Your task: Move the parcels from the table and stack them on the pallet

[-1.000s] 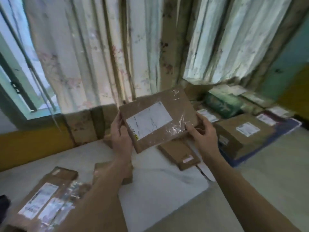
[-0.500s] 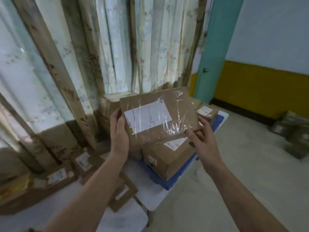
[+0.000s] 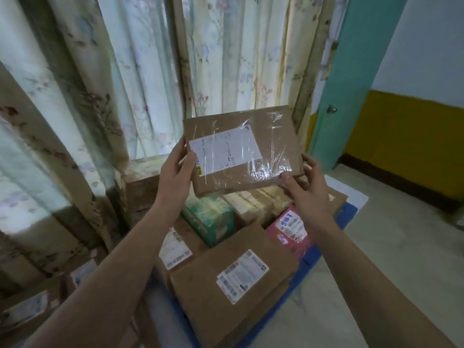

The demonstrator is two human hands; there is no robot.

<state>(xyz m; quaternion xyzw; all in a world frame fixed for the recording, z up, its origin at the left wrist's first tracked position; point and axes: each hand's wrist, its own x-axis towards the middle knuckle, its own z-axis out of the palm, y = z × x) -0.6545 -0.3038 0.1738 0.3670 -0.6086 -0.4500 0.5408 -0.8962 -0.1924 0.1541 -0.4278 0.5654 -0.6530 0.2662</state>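
Observation:
I hold a flat brown parcel [image 3: 271,144] with a white label and shiny clear tape up in the air. My left hand [image 3: 177,172] grips its left edge, thumb on the front. My right hand [image 3: 305,187] pinches its lower right corner. The parcel hangs above the blue pallet [image 3: 350,213], which carries several stacked parcels: a large brown box [image 3: 200,295] in front, a green box [image 3: 213,219] behind it, a pink packet [image 3: 288,231] at the right, and pale boxes [image 3: 253,199] under the held parcel.
Flowered curtains [image 3: 125,84] hang close behind the pallet. More brown parcels [image 3: 27,310] lie at the lower left. A teal door [image 3: 351,79] stands at the right, with bare floor [image 3: 401,234] beside the pallet.
My view has swung right, from the table to the pallet, and come closer to it. Both hands keep the same hold on the parcel, which is over the stacked boxes.

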